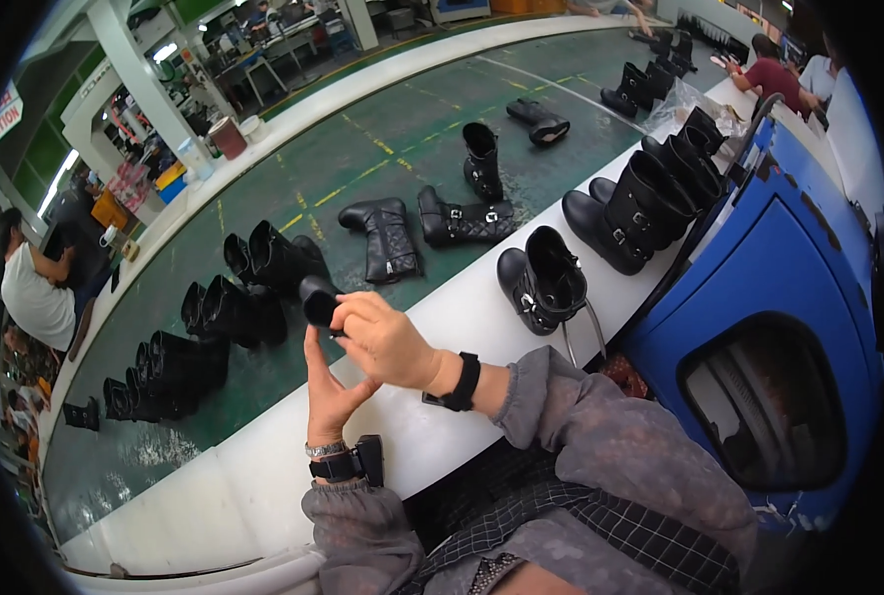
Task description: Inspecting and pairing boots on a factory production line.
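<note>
While my right hand [387, 342] curls its fingers around a small black piece [320, 302], my left hand [328, 387] stands open beneath, palm up, fingers touching the right. Both hover over the white ledge [462, 307]. A black boot [541, 283] stands near on that ledge; more boots [387, 238] ride the green conveyor belt [362, 159] beyond.

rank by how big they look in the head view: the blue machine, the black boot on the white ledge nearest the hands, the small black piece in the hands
1. blue machine, by far the largest
2. black boot on the white ledge
3. small black piece, pinched by the right hand, left hand beside it; smallest despite sitting nearest the camera
</note>
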The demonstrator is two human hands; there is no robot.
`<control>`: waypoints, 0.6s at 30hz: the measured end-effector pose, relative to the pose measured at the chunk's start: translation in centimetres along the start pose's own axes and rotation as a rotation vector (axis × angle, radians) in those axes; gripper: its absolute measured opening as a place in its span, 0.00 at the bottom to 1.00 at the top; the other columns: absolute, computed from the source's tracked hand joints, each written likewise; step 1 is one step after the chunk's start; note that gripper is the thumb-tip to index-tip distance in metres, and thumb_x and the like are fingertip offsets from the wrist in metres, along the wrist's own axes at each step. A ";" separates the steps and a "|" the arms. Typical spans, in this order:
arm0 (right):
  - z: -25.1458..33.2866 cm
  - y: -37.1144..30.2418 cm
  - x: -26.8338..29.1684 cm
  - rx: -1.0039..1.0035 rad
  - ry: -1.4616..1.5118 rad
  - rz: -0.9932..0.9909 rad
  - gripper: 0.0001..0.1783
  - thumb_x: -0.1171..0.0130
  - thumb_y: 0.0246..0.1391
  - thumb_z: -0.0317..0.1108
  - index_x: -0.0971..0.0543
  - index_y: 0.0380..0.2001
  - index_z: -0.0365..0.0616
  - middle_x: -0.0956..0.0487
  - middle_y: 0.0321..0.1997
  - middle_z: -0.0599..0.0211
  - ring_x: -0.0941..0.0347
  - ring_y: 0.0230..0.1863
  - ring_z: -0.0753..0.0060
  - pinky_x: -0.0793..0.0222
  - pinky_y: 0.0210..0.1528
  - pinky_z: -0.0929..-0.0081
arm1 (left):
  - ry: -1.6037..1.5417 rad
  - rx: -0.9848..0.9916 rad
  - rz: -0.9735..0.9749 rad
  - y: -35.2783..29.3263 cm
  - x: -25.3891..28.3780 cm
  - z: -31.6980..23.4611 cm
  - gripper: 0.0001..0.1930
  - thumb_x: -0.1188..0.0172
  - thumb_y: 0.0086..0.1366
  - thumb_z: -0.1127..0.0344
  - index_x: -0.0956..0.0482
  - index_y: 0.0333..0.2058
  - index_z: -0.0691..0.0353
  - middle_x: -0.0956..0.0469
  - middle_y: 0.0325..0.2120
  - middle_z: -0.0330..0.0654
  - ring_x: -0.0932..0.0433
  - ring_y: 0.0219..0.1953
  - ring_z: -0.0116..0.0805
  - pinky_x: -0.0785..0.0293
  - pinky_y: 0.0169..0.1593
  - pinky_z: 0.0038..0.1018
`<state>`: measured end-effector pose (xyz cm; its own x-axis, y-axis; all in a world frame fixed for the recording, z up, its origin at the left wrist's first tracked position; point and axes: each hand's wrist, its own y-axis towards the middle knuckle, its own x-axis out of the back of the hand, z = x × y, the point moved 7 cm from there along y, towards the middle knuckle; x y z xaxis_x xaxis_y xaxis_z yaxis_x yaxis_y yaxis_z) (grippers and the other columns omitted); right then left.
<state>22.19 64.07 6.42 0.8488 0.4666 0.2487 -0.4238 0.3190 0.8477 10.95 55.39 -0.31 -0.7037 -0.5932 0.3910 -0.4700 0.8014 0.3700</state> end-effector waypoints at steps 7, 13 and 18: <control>8.6 0.7 4.3 0.064 0.094 0.056 0.08 0.37 0.41 0.25 0.27 0.23 0.39 0.24 0.39 0.62 0.25 0.36 0.63 0.27 0.37 0.70 | -0.144 -0.268 -0.147 -2.2 -2.4 -3.9 0.26 0.32 0.52 0.64 0.29 0.48 0.70 0.27 0.45 0.55 0.30 0.50 0.48 0.33 0.53 0.39; 11.6 -3.0 12.5 0.071 0.224 -0.116 0.19 0.37 0.49 0.35 0.30 0.40 0.36 0.27 0.43 0.52 0.26 0.41 0.56 0.27 0.44 0.62 | -0.492 0.206 -0.166 -12.1 -4.9 -2.4 0.48 0.26 0.39 0.66 0.43 0.59 0.62 0.36 0.54 0.45 0.38 0.59 0.37 0.43 0.63 0.37; 6.7 -8.0 22.3 -0.126 -0.288 -0.539 0.42 0.41 0.39 0.23 0.46 0.60 0.32 0.42 0.63 0.45 0.44 0.64 0.49 0.48 0.65 0.54 | -0.142 -0.169 -0.268 -12.8 -2.4 -5.3 0.48 0.29 0.48 0.63 0.50 0.63 0.64 0.37 0.57 0.49 0.40 0.63 0.43 0.48 0.67 0.38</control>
<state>46.65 66.44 8.36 0.9974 -0.0232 -0.0676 0.0692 0.5503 0.8321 21.45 46.12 -1.48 -0.6393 -0.7552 0.1444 -0.5621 0.5872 0.5824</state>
